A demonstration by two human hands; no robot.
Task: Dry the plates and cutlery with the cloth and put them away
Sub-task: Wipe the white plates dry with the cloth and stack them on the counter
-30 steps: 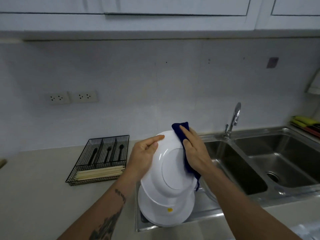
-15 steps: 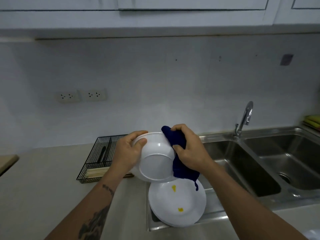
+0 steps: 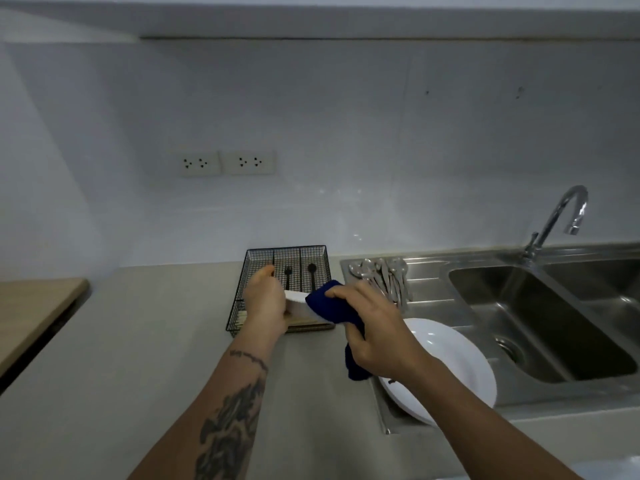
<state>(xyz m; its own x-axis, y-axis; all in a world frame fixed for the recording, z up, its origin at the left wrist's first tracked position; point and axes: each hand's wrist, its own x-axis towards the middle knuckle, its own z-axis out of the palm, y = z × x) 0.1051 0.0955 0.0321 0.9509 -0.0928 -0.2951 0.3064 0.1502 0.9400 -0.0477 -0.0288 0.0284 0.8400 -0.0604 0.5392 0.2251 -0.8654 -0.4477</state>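
My left hand (image 3: 265, 301) grips a white plate (image 3: 297, 303) by its left rim, held nearly edge-on above the counter. My right hand (image 3: 375, 332) holds a dark blue cloth (image 3: 334, 304) wrapped over the plate's right rim. Most of the plate is hidden by hands and cloth. Another white plate (image 3: 446, 362) lies on the steel draining board under my right forearm. Several metal spoons and forks (image 3: 384, 277) lie at the back of the draining board.
A black wire cutlery tray (image 3: 263, 261) with black utensils and chopsticks stands behind my hands. A double steel sink (image 3: 540, 317) with a tap (image 3: 561, 216) is on the right. A wooden board (image 3: 34, 306) sits at the left. Grey counter (image 3: 138, 341) spreads to the left.
The plate has been lowered and tilted from facing me to nearly edge-on. My view has swung left and down, bringing the loose cutlery on the draining board into sight.
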